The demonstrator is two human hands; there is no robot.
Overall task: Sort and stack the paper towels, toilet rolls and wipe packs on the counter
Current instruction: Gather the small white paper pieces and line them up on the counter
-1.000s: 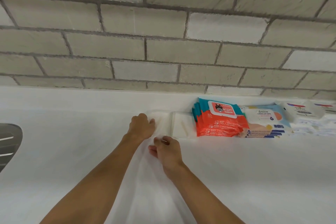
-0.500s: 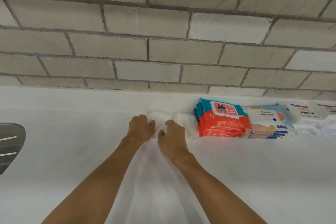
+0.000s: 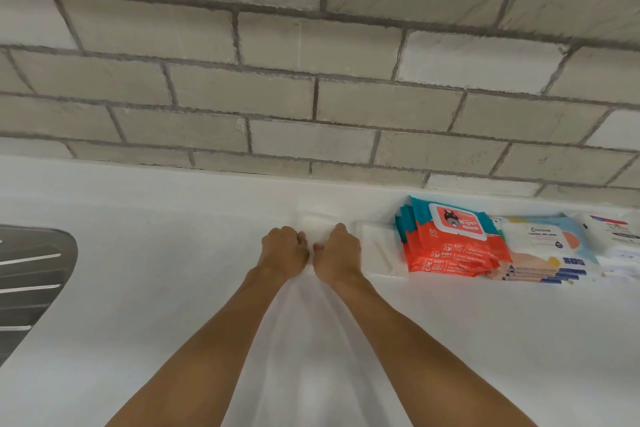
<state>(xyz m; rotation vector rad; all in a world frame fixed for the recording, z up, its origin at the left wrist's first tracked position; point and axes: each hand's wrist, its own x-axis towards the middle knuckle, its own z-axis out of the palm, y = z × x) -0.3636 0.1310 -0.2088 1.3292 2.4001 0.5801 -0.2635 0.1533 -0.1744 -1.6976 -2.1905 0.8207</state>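
White table vs grey brick wall. Orange wipe packs + blue wipe packs already stacked, far right. Left hand & right hand both grip white pack at far edge, centre. Est. well along; no rolls in view.

Likely a home kitchen or utility room: a white counter fills the lower frame, a ribbed steel sink drainer sits at the left edge, and a pale brick wall runs above.
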